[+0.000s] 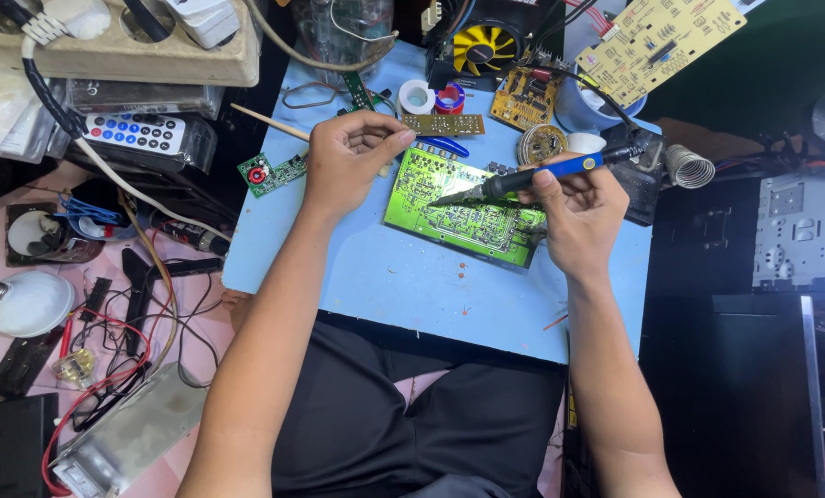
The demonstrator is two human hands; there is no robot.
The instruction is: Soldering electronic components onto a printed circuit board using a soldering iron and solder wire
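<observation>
A green circuit board point(449, 217) lies solder side up on a light blue work mat point(376, 277) over my lap. My right hand point(574, 212) grips a blue-handled soldering iron point(532, 177), its tip resting on the board near its middle. My left hand point(348, 157) hovers at the board's upper left corner, fingers pinched on a thin strand of solder wire that I can barely make out.
Small circuit boards point(272, 172), tape rolls point(417, 95), a solder coil point(542, 143) and a yellow fan point(484, 46) crowd the mat's far edge. A coiled iron stand point(689, 166) sits right. A remote point(136, 134), power strip point(117, 41), bulb point(25, 300) and tangled wires lie left.
</observation>
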